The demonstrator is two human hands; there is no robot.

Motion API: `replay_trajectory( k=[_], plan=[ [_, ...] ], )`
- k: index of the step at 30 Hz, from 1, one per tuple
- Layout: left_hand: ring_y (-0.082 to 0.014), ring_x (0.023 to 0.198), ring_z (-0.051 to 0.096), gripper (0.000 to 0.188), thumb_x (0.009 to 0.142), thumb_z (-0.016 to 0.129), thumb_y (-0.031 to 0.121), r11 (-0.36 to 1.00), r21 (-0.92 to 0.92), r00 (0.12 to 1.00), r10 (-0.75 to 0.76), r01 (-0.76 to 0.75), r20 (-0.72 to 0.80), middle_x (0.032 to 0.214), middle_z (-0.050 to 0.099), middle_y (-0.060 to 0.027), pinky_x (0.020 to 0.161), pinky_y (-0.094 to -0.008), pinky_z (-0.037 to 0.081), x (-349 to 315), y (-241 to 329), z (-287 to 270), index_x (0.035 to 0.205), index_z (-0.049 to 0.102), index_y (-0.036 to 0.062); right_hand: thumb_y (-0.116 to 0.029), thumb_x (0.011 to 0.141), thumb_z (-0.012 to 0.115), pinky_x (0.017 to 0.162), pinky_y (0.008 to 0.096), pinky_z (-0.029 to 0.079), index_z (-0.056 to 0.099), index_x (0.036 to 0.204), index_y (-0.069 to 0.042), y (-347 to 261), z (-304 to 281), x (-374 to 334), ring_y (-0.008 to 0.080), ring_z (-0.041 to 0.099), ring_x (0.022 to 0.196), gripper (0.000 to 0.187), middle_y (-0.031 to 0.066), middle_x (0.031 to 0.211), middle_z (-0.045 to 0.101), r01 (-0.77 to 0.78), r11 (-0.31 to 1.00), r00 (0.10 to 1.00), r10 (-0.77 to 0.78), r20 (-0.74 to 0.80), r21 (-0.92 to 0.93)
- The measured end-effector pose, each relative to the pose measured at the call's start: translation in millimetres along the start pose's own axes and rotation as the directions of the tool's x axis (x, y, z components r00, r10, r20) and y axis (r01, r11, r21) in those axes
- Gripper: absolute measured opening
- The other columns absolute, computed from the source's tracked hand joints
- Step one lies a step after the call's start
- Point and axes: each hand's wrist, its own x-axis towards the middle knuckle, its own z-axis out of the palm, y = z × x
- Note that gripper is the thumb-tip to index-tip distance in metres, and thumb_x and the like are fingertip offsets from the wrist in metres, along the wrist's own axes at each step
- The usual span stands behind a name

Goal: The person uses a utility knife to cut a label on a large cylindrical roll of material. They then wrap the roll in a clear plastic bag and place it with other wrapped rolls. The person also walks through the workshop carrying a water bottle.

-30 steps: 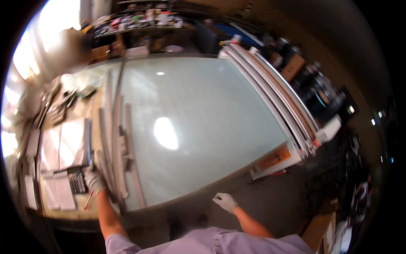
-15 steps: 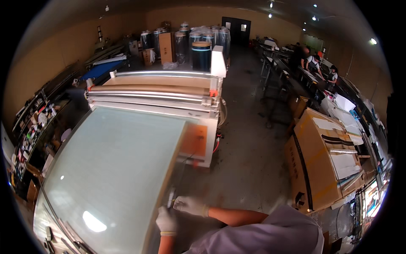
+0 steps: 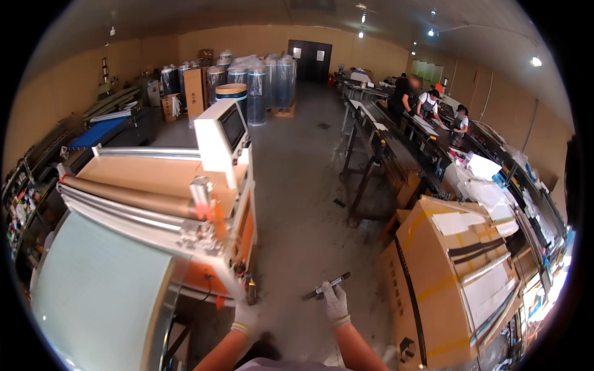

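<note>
My right hand (image 3: 336, 303), in a pale knit glove, is closed around a dark marker pen (image 3: 315, 294) with light lettering, held slantwise over the floor. My gloved left hand (image 3: 245, 315) is at the near corner of the white roller machine (image 3: 213, 263), its fingers smeared by motion. A slim yellow-and-black tool (image 3: 252, 292) rises beside its fingertips; whether the hand grips it, I cannot tell. To the left lies a pale green glass-like sheet (image 3: 102, 278) with a light brown strip along its right edge, in front of the machine's rollers.
The machine carries a brown roll (image 3: 133, 196) and a white control box (image 3: 213, 136). A big cardboard carton (image 3: 411, 266) is at the right. Wrapped rolls (image 3: 257, 96) are at the back. Several people (image 3: 427, 105) work at a long bench on the far right.
My view has swung right and up along the aisle. My hands, close together at the sheet's edge before, are now apart. The marker shows clearly in my right hand.
</note>
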Motion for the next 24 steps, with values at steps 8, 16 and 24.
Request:
replay_trajectory(
  k=[8,16,24],
  plan=[
    [-0.0155,0.054,0.050,0.049,0.095,0.052,0.043,0.989,-0.142,0.897,0.108,-0.051,0.429,0.066,0.052,-0.0042,0.055,-0.0359,0.044,278.0,49.1,133.6,0.106,0.059,-0.0045,-0.027,0.098,0.051,0.046,0.0262,0.035,0.051,0.093,-0.008,-17.2,-38.2,262.7,0.0094,0.042,0.054,0.020,-0.0018,0.068,0.045,0.011,0.999,1.000,-0.011,0.005,-0.031],
    [-0.0095,0.078,0.051,0.034,0.092,0.061,0.032,0.795,-0.431,0.629,0.080,0.428,0.773,0.088,0.055,-0.0010,0.067,-0.0265,0.043,535.6,164.4,251.9,0.110,0.058,0.0035,-0.024,0.096,0.056,0.040,0.0287,0.031,0.057,0.088,-0.003,-82.1,-71.6,493.2,0.0116,0.037,0.041,0.023,-0.0006,0.051,0.038,-0.025,0.996,0.990,0.013,-0.139,-0.086],
    [-0.0132,0.073,0.058,0.037,0.092,0.062,0.034,0.592,-0.768,0.908,0.137,0.245,0.396,0.086,0.060,-0.0041,0.066,-0.0265,0.047,860.7,207.9,280.7,0.112,0.057,0.0034,-0.009,0.085,0.064,0.044,0.0244,0.039,0.069,0.085,0.003,-90.1,-5.5,811.3,0.0100,0.051,0.047,0.013,0.0024,0.057,0.058,0.081,0.882,0.994,-0.038,0.103,-0.464]
  ],
)
